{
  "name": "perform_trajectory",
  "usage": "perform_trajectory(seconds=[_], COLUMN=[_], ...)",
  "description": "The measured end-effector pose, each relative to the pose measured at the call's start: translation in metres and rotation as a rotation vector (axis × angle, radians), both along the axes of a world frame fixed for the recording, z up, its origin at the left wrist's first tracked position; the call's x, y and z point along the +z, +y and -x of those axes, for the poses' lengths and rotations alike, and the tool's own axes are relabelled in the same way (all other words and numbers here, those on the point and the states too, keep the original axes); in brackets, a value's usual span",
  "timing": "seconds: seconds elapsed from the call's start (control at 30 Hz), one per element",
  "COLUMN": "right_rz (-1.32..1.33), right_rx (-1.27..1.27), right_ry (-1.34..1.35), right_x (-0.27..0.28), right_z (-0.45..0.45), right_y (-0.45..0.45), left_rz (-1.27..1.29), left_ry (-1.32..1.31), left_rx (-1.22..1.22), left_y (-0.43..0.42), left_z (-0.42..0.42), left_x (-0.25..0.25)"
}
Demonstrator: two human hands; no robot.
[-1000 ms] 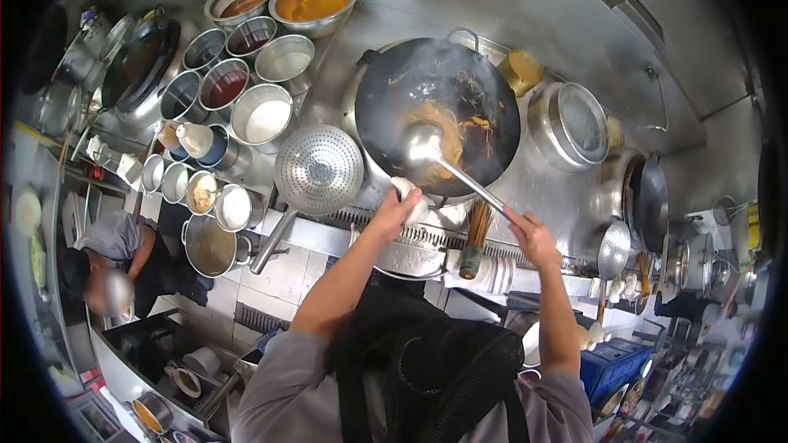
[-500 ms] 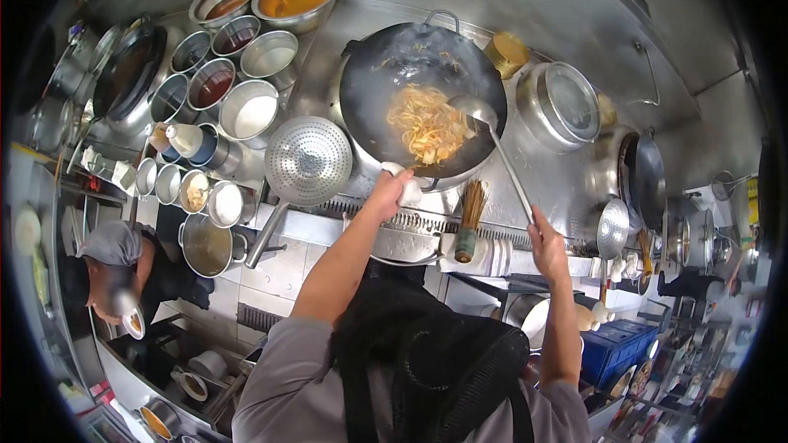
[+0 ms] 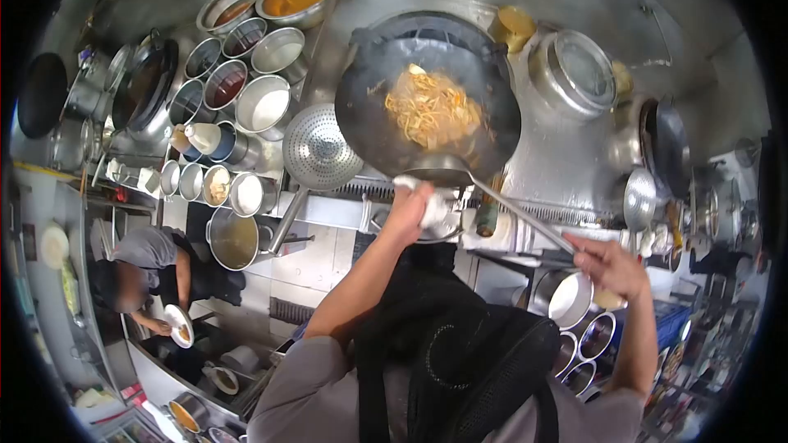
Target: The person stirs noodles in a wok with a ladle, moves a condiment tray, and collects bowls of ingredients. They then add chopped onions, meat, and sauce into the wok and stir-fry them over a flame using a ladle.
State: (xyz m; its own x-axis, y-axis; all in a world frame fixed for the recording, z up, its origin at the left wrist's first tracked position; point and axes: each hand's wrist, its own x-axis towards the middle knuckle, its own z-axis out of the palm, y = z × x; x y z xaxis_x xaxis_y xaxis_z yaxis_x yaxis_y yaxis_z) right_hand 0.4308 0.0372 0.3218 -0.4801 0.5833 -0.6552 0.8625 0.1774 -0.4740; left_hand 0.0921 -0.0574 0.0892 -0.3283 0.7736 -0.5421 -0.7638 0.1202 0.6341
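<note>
My left hand (image 3: 410,212) grips a white cloth (image 3: 425,201) at the near edge of a large black wok (image 3: 369,127). Noodles with pale and orange pieces (image 3: 433,111) lie in a heap inside the wok. My right hand (image 3: 609,266) is closed on the handle of a long metal ladle (image 3: 525,215). The ladle's bowl is at the wok's near side, below the noodles. A bamboo brush (image 3: 487,212) rests just in front of the wok, partly behind the ladle handle.
A perforated strainer (image 3: 322,148) lies left of the wok, beside metal containers of sauces and seasonings (image 3: 264,104). A lidded pot (image 3: 574,74) stands to the right. At the left, another person (image 3: 152,267) holds a plate (image 3: 178,326).
The wok has tilted and lifted off its burner, and the noodles have gathered in it. My right hand moved right and nearer; the ladle bowl came to the near rim. The other person's plate moved right.
</note>
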Motion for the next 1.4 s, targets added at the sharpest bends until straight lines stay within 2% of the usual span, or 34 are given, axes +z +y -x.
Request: perform_trajectory(seconds=[0.03,0.07,0.1,0.13,0.17,0.2,0.23,0.27,0.3,0.37,0.43,0.47,0.5,0.53,0.57,0.6,0.63,0.67,0.7,0.73,0.8,0.83,0.9,0.93,0.97,1.03,1.1,1.17,1.23,1.27,1.37,1.4], right_rz=[-0.105,-0.053,-0.232,-0.269,-0.377,-0.488,-0.485,-0.572,-0.660,-0.623,-0.551,-0.393,-0.236,-0.232,-0.092,0.048,0.044,0.142,0.228,0.204,0.123,-0.091,-0.186,-0.300,-0.417,-0.548,-0.706,-0.778,-0.739,-0.740,-0.571,-0.494], right_rx=[0.098,0.042,0.163,0.131,0.115,0.099,0.094,0.054,0.014,0.039,0.034,0.018,0.008,0.018,-0.041,-0.105,-0.107,-0.134,-0.160,-0.167,0.045,0.257,0.197,0.208,0.218,0.154,0.110,0.013,-0.072,-0.074,-0.198,-0.239], right_ry=[0.100,-0.036,0.208,0.105,0.184,0.266,0.267,0.302,0.338,0.450,0.467,0.403,0.338,0.343,0.280,0.214,0.216,0.138,0.066,0.080,-0.007,0.088,0.017,0.113,0.207,0.210,0.124,0.345,0.506,0.507,0.544,0.512], right_x=[-0.006,-0.009,-0.055,-0.073,-0.115,-0.162,-0.195,-0.223,-0.236,-0.215,-0.185,-0.158,-0.133,-0.115,-0.098,-0.079,-0.058,-0.033,-0.013,0.001,0.011,-0.005,-0.014,-0.037,-0.073,-0.153,-0.214,-0.260,-0.251,-0.243,-0.205,-0.185], right_z=[0.012,0.032,0.027,0.051,0.055,0.059,0.062,0.064,0.065,0.057,0.046,0.040,0.034,0.034,0.035,0.034,0.031,0.028,0.026,0.022,0.007,-0.002,0.035,0.046,0.054,0.065,0.073,0.066,0.064,0.061,0.055,0.056], right_y=[0.004,0.010,0.021,0.023,0.030,0.033,0.027,0.018,0.008,-0.015,-0.026,-0.031,-0.036,-0.032,-0.025,-0.022,-0.020,-0.014,-0.004,0.002,0.008,0.014,0.013,0.015,0.015,0.017,-0.002,-0.025,-0.050,-0.056,-0.080,-0.080], left_rz=[0.040,0.022,-0.026,-0.026,-0.036,-0.003,0.030,-0.014,-0.012,0.113,0.086,0.072,0.068,0.017,-0.038,-0.040,0.000,0.026,-0.022,-0.031,-0.033,0.044,0.041,0.007,-0.030,-0.070,-0.094,-0.036,-0.053,-0.062,0.058,0.015], left_ry=[-0.017,-0.059,0.001,0.049,0.100,0.154,0.206,0.225,0.226,0.031,0.084,0.128,0.068,0.012,-0.042,-0.037,-0.048,-0.054,-0.091,-0.051,-0.020,-0.084,-0.082,-0.065,-0.048,-0.037,0.091,0.060,0.112,0.140,0.097,0.077], left_rx=[-0.011,-0.051,-0.068,-0.060,-0.050,-0.060,-0.070,-0.135,-0.137,-0.227,-0.210,-0.192,-0.137,-0.108,-0.084,-0.083,-0.101,-0.119,-0.033,-0.089,-0.149,-0.148,-0.090,-0.112,-0.134,-0.093,-0.070,-0.117,-0.183,-0.113,-0.059,-0.054], left_y=[0.007,0.013,0.017,0.010,0.006,-0.006,-0.025,-0.042,-0.065,-0.088,-0.081,-0.085,-0.065,-0.041,-0.029,-0.032,-0.033,-0.026,-0.040,-0.056,-0.064,-0.059,-0.028,-0.011,0.001,0.001,-0.024,-0.056,-0.070,-0.068,-0.021,0.001], left_z=[0.003,0.008,0.008,0.004,0.002,-0.003,-0.011,-0.012,-0.016,-0.018,-0.015,-0.016,-0.016,-0.004,0.004,0.003,0.001,0.001,-0.014,-0.017,-0.016,-0.014,-0.005,0.005,0.011,0.004,-0.015,-0.023,-0.019,-0.020,0.000,0.011], left_x=[-0.004,-0.021,-0.022,-0.047,-0.072,-0.077,-0.083,-0.121,-0.113,-0.077,-0.069,-0.065,-0.021,-0.025,-0.030,-0.036,-0.040,-0.039,-0.022,-0.010,0.011,-0.007,-0.008,-0.010,-0.014,-0.050,-0.081,-0.102,-0.096,-0.093,-0.091,-0.091])
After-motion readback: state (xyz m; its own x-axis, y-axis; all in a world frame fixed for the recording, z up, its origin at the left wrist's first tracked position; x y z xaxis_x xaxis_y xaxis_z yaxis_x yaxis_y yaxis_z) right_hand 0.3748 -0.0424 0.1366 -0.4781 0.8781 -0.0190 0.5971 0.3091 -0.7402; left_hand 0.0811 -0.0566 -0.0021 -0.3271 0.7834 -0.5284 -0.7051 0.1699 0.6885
